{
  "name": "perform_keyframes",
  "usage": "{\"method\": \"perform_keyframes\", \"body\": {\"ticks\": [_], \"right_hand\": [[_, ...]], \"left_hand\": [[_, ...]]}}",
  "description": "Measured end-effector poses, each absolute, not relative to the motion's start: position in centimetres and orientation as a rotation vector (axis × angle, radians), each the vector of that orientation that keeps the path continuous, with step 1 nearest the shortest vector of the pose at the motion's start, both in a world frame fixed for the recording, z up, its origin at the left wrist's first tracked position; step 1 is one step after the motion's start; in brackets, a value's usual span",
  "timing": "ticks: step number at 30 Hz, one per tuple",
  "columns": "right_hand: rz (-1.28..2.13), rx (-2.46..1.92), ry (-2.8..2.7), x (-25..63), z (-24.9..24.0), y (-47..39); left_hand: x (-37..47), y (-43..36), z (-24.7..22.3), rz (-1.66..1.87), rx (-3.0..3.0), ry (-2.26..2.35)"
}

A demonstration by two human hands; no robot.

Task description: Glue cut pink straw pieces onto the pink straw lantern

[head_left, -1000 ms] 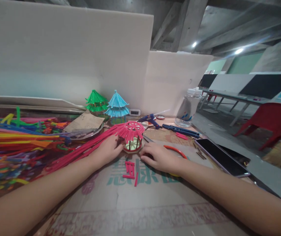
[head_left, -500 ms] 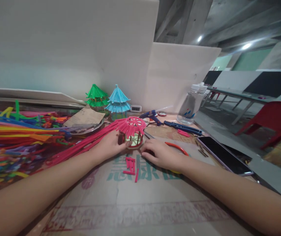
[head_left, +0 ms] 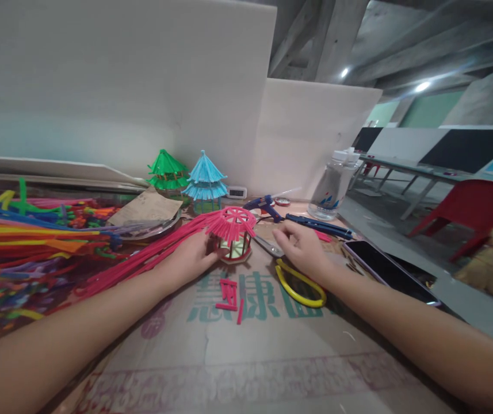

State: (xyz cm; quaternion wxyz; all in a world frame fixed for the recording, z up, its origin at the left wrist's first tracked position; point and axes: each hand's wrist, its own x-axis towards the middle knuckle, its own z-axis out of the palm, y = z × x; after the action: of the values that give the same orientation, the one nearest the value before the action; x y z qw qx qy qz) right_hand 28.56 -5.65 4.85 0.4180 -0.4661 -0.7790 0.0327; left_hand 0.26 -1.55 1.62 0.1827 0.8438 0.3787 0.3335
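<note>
My left hand (head_left: pixel 194 256) grips the low side of a small pink-roofed pavilion (head_left: pixel 234 224), its thumb near the pale green base. The pavilion stands upright on the cardboard. My right hand (head_left: pixel 300 244) is over the scissors (head_left: pixel 301 290), whose yellow handle loop and part of the metal show; its fingers are curled, and whatever they hold is hidden. Several short pink pieces (head_left: pixel 229 293) lie in front of the pavilion. Long pink pipe cleaners (head_left: pixel 142 259) stretch out to its left, partly under my left forearm.
Colourful pipe cleaners (head_left: pixel 34 236) cover the left side. Behind stand a green pavilion (head_left: pixel 167 169), a blue pavilion (head_left: pixel 204 178) and a small clock (head_left: pixel 236 192). A glue gun (head_left: pixel 266 206), blue cutter (head_left: pixel 319 225), water bottle (head_left: pixel 330 184) and phone (head_left: pixel 388 270) are at the right.
My right hand has moved right and away from the pavilion, over the scissors, uncovering their yellow loop and metal. My left hand stays on the pavilion. The view has shifted slightly.
</note>
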Motion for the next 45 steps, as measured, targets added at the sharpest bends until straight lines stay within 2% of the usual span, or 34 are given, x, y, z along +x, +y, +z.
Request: {"method": "perform_keyframes", "body": {"ticks": [6,17,23,30,37,41,45], "right_hand": [[0.224,-1.378,-1.636,31.5,4.1,0.4],[0.432,-1.55,-1.711,31.0,5.0,7.7],[0.445,-1.624,-1.671,29.6,4.3,8.7],[0.509,-1.572,-1.557,29.4,6.6,6.2],[0.508,-1.238,-1.523,29.6,6.8,-2.9],[0.319,-1.02,-1.679,29.1,5.8,-8.4],[0.212,-0.994,-1.842,28.3,4.6,-10.1]], "left_hand": [[-0.2,-0.8,0.3,0.963,2.434,1.186],[-0.4,-0.4,0.3,0.858,2.53,1.23],[-0.2,-0.9,0.9,0.884,2.541,1.23],[-0.3,-0.5,0.5,0.892,2.544,1.213],[-0.3,-0.5,0.6,1.245,2.582,1.021],[-0.1,-0.8,1.1,1.276,2.511,1.016],[0.1,-0.6,1.1,1.295,2.443,0.967]]}}
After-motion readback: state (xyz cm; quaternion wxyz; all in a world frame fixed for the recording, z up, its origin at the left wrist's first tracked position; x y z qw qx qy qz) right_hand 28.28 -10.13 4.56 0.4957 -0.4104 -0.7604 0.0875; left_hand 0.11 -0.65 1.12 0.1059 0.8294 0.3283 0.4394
